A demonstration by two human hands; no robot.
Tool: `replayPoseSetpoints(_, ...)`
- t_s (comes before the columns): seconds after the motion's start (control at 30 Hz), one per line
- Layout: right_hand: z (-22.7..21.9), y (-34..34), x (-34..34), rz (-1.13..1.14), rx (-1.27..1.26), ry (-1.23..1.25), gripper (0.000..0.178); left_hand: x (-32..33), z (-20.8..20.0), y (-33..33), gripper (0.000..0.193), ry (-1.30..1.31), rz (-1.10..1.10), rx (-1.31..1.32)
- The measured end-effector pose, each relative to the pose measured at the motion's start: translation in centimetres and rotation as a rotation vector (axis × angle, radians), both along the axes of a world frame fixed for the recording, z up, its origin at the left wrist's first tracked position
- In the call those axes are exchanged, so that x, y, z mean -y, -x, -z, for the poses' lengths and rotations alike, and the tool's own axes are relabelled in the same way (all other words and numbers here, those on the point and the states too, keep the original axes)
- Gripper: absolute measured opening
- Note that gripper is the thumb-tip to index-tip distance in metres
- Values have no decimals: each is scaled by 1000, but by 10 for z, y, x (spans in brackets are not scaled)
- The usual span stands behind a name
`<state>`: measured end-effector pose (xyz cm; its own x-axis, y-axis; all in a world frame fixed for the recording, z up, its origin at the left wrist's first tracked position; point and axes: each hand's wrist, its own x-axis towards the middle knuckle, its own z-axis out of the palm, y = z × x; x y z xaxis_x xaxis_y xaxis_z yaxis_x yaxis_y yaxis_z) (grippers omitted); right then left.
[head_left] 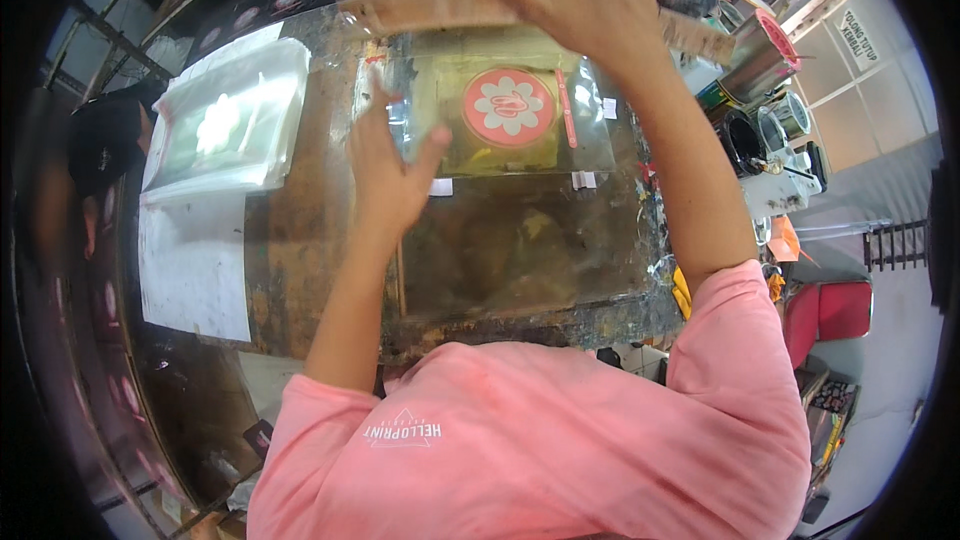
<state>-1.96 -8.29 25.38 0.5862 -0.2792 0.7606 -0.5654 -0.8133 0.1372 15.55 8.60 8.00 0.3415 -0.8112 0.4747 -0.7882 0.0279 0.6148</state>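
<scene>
At the far edge of the table, my right hand reaches over a wooden frame and appears to grip it. Its thumb stretches left along the frame's dark upper part; the other fingertips run out of view. My left hand is open and empty, thumb and fingers apart, beside the left edge of a clear plastic sheet. Under the raised frame, that sheet lies flat on a yellowish panel. A pink round print with a pale flower shape shows there, with a narrow pink strip right of it.
A stack of clear plastic sheets lies on white paper at the left. Small pale tabs sit along the panel's edge. Cans and tubs crowd the right side. A red chair stands beyond; another person is far left.
</scene>
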Motion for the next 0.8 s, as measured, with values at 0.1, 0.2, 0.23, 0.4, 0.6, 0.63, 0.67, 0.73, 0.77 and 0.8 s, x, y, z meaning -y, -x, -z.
replayPoseSetpoints(0.1, -23, -16, 23, -88, 73, -51, 56, -31, 50, 14, 108, -442, -108, 389)
replayPoseSetpoints(0.2, -45, -16, 34, -2, 59, -119, 60, -35, 63, 27, 108, -541, -100, 537)
replayPoseSetpoints(0.23, -51, -11, 38, 33, 48, -134, 61, -30, 59, 31, 107, -527, -65, 507)
replayPoseSetpoints(0.4, -58, -25, 60, 98, 2, -135, 67, 18, 16, 20, 80, -99, -3, 232)
replayPoseSetpoints(0.6, -66, -21, 38, 130, -30, -255, 69, 30, -42, -63, 51, 66, -209, 154)
replayPoseSetpoints(0.63, -61, -28, 36, 80, -13, -296, 69, 8, -43, -89, 49, 57, -289, 202)
replayPoseSetpoints(0.67, -62, -27, 28, 63, -3, -321, 68, -11, -44, -115, 47, 65, -338, 236)
replayPoseSetpoints(0.73, -59, -24, 31, 89, 25, -277, 68, -33, -51, -164, 50, 15, -438, 280)
replayPoseSetpoints(0.77, -54, -26, 36, 130, 37, -208, 67, -46, -54, -188, 51, -8, -488, 307)
replayPoseSetpoints(0.8, -55, -26, 35, 133, 38, -223, 67, -58, -56, -214, 52, -30, -521, 343)
